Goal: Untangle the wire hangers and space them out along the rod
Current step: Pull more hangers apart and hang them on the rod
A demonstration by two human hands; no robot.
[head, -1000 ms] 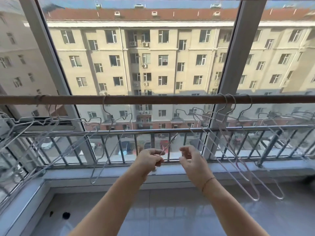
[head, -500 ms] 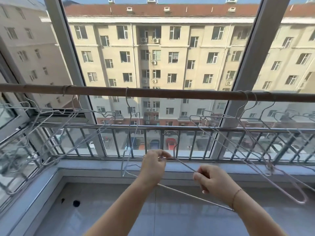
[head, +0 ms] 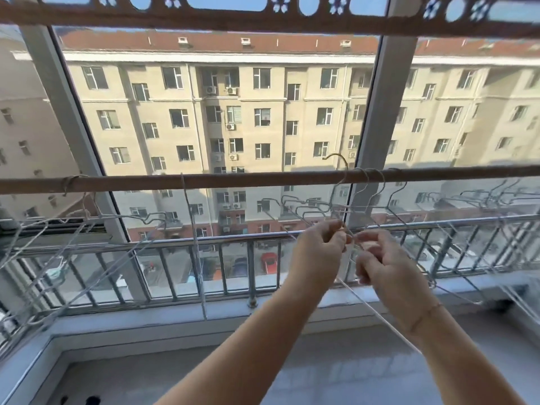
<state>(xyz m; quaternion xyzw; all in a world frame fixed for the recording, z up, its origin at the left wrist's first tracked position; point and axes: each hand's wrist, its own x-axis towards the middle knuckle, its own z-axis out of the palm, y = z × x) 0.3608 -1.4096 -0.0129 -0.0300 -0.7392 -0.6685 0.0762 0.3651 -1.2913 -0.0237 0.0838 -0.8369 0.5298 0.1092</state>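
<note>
Both hands meet just below the rod [head: 263,180], right of centre: the left hand [head: 318,249] pinches a wire hanger [head: 380,315] near its neck, and the right hand [head: 382,267] curls its fingers round the same wire just beside it. That hanger's hook stands higher than the rod, while its long wire slants down past the right wrist. A tangled bunch of hangers [head: 371,172] hooks the rod close by on the right, a single hanger [head: 191,229] hangs edge-on left of centre, and more hangers [head: 128,216] crowd the left end.
</note>
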